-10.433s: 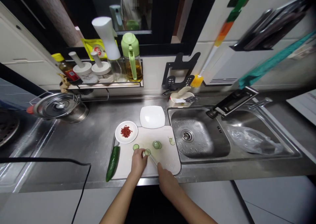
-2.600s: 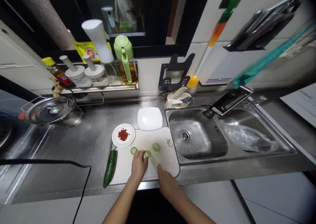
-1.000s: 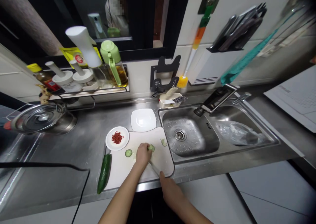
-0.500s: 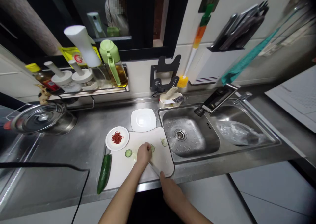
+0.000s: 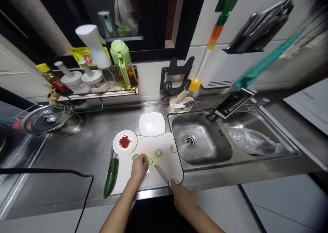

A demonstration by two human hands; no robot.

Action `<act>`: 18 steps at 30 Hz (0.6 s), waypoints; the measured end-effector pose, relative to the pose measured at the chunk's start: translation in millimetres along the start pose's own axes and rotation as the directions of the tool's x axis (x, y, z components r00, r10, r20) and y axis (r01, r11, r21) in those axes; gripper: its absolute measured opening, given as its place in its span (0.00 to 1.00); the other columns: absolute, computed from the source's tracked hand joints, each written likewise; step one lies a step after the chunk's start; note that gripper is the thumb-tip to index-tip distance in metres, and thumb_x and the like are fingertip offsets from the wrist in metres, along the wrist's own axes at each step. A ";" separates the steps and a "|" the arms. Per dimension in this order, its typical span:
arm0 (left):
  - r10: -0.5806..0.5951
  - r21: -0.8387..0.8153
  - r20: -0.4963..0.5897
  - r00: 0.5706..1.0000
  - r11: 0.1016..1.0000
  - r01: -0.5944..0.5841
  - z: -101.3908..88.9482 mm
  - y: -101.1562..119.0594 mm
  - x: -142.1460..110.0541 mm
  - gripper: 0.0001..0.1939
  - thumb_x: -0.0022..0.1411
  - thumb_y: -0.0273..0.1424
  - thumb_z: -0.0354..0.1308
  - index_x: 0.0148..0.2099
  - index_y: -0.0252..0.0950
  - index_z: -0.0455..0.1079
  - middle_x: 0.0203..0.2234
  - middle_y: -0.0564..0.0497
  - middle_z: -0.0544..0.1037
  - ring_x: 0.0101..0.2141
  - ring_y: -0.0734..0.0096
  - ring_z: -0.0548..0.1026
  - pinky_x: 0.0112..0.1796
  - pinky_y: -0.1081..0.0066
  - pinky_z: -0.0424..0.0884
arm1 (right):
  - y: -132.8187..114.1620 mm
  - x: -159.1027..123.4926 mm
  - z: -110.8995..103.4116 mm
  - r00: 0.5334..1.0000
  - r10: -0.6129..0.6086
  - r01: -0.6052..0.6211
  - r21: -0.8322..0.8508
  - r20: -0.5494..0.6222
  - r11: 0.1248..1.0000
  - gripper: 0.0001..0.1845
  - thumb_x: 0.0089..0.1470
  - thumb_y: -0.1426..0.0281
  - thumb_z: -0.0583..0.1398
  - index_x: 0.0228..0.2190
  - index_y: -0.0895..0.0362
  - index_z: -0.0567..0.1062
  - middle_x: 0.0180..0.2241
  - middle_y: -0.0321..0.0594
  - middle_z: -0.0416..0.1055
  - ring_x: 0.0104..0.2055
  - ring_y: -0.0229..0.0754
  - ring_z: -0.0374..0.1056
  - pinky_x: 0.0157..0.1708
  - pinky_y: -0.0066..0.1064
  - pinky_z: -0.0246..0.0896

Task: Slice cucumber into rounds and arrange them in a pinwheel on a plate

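Observation:
My right hand (image 5: pixel 182 196) grips the handle of a kitchen knife (image 5: pixel 162 173), its blade pointing away to the upper left, low over the white cutting board (image 5: pixel 166 142). My left hand (image 5: pixel 139 168) is over the board with its fingers curled together; what they hold, if anything, is hidden. One cucumber slice (image 5: pixel 150 162) lies beside the fingertips, and another slice (image 5: pixel 158 153) is farther right. A third, greener slice (image 5: pixel 135 156) shows partly behind the hand. Thin peel-like cucumber slivers (image 5: pixel 172 147) sit near the board's right edge. An uncut cucumber (image 5: pixel 111 178) rests along its left edge.
A round plate (image 5: pixel 116 147) of chopped red pieces overlaps the board's upper left corner. Behind the board stands a white square dish (image 5: pixel 152 124). The steel sink (image 5: pixel 205 157) adjoins on the right. A lidded pot (image 5: pixel 69 125) and a dark cable (image 5: pixel 64 171) are left.
My left hand has moved left, uncovering the slices on the board. The knife has drawn away from the left hand, toward the lower right. The view has shifted slightly.

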State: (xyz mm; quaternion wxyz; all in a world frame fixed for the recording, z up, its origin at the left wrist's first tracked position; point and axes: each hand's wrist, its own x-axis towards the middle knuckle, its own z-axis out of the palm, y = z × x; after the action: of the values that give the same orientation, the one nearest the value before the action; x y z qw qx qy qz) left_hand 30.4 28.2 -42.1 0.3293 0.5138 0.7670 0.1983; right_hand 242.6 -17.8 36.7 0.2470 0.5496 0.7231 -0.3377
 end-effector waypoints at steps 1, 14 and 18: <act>0.014 0.015 -0.014 1.000 1.000 -0.014 0.2 -2.2 -2.8 0.05 0.52 0.23 0.53 0.30 0.35 0.68 0.22 0.54 0.70 0.26 0.74 0.68 0.30 0.74 0.60 | -1.0 0.7 0.1 1.000 -0.008 0.008 -0.009 -0.006 1.000 0.34 0.50 0.85 0.43 0.59 0.63 0.56 0.43 0.53 0.71 0.46 0.48 0.67 0.41 0.31 0.57; 0.139 -0.062 -0.160 0.977 0.987 -0.151 20.8 -22.7 -22.4 0.15 0.53 0.23 0.54 0.44 0.35 0.71 0.36 0.47 0.71 0.38 0.68 0.71 0.43 0.67 0.67 | -39.5 16.3 -10.9 1.000 -0.012 0.011 -0.067 -0.015 0.998 0.35 0.50 0.86 0.45 0.60 0.65 0.52 0.41 0.56 0.71 0.46 0.49 0.67 0.39 0.32 0.61; 0.149 -0.073 -0.172 0.974 0.984 -0.164 21.9 -23.9 -21.6 0.15 0.53 0.24 0.54 0.44 0.35 0.71 0.35 0.47 0.71 0.37 0.66 0.71 0.43 0.66 0.67 | -42.0 17.3 -9.7 0.999 -0.031 0.030 -0.077 -0.013 0.997 0.34 0.49 0.87 0.44 0.60 0.67 0.53 0.42 0.58 0.71 0.47 0.50 0.67 0.41 0.34 0.60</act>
State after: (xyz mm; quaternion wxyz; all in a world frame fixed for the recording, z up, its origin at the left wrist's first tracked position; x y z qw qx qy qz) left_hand 35.7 -1.8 -66.4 0.2696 0.5396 0.7395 0.2988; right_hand 197.6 -6.6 39.5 0.2576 0.5309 0.7456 -0.3097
